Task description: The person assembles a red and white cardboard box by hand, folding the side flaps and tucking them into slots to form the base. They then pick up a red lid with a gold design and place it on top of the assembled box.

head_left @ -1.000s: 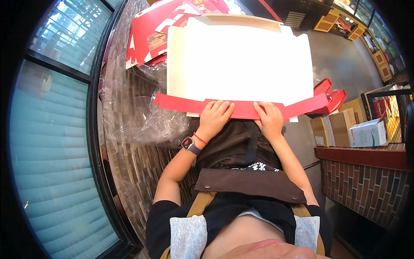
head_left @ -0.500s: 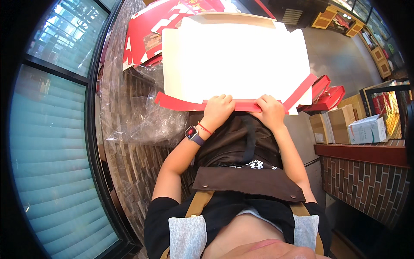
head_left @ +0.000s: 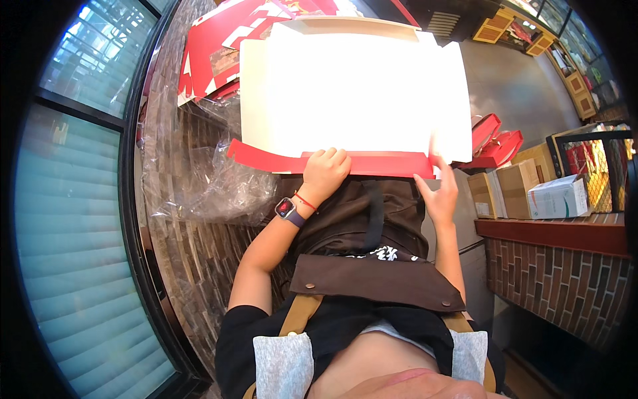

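Note:
A large cardboard box (head_left: 359,86), white inside with red outer flaps, lies in front of my waist. Its white inner face is overexposed. My left hand (head_left: 325,171) is curled over the red near edge and grips it, with a watch and a red string on the wrist. At the near right corner, my right hand (head_left: 440,189) has its thumb and fingers apart, the fingers reaching up against the side flap. Those fingertips are slightly blurred. A loose red strip (head_left: 256,157) at the left end of the near edge sticks out past the corner.
Red and white flat cardboard pieces (head_left: 211,50) are piled at the far left. Crumpled clear plastic (head_left: 232,193) lies beside the box. To the right are red bags or boxes (head_left: 498,146), cartons (head_left: 518,183) and a brick ledge (head_left: 551,233). A window (head_left: 73,233) runs along the left.
My right hand has let go of the near edge and moved right to the corner, its fingers spreading. The right side's red flap now appears folded up. The left hand keeps its grip.

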A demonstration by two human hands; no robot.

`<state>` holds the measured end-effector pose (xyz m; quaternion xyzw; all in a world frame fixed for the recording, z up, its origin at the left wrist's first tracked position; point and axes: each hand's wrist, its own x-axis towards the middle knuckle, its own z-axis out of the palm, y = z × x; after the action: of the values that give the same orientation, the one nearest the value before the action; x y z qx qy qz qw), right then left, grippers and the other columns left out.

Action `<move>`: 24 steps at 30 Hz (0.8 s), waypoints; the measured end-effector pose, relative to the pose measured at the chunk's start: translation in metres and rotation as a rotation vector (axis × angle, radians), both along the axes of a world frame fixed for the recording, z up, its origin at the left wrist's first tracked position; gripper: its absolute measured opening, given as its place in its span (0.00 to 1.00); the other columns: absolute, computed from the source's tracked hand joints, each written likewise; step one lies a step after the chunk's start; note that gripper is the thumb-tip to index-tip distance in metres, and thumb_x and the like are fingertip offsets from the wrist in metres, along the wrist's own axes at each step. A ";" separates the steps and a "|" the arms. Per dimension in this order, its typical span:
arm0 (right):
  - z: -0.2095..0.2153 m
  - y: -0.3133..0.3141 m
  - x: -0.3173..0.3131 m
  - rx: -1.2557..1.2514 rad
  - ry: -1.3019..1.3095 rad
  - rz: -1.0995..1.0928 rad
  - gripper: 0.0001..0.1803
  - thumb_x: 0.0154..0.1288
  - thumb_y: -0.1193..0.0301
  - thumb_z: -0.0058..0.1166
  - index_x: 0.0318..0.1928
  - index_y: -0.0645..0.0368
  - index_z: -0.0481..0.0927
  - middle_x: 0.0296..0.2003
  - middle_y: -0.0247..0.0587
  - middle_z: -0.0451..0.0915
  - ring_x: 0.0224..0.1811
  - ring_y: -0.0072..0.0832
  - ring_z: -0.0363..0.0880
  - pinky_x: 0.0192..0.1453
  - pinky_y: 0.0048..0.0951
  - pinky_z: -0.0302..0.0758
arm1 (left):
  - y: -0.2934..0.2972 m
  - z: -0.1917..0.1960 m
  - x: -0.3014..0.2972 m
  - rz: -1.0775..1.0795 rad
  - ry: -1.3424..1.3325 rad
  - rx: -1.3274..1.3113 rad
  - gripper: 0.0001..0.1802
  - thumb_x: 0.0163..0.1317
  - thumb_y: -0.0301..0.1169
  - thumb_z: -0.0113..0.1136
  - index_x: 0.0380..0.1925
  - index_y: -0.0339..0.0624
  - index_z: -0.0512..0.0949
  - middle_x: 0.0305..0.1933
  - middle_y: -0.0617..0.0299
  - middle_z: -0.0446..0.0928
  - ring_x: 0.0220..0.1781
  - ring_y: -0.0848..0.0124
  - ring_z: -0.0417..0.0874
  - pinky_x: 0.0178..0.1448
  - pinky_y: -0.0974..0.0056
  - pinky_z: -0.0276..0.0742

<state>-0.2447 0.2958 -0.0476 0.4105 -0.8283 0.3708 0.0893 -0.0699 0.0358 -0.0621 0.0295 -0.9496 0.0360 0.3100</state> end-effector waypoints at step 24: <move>-0.001 -0.057 0.001 0.118 0.170 0.335 0.25 0.52 0.80 0.70 0.54 0.54 0.88 0.48 0.39 0.85 0.51 0.41 0.85 0.54 0.41 0.82 | -0.020 0.033 0.106 0.715 0.290 0.303 0.24 0.62 0.41 0.79 0.50 0.36 0.85 0.53 0.52 0.84 0.59 0.52 0.81 0.67 0.46 0.71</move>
<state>-0.2433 0.2392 -0.0488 0.5770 -0.7582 0.2951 0.0717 0.0359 0.0161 -0.0286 0.4077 -0.8205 -0.0032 0.4007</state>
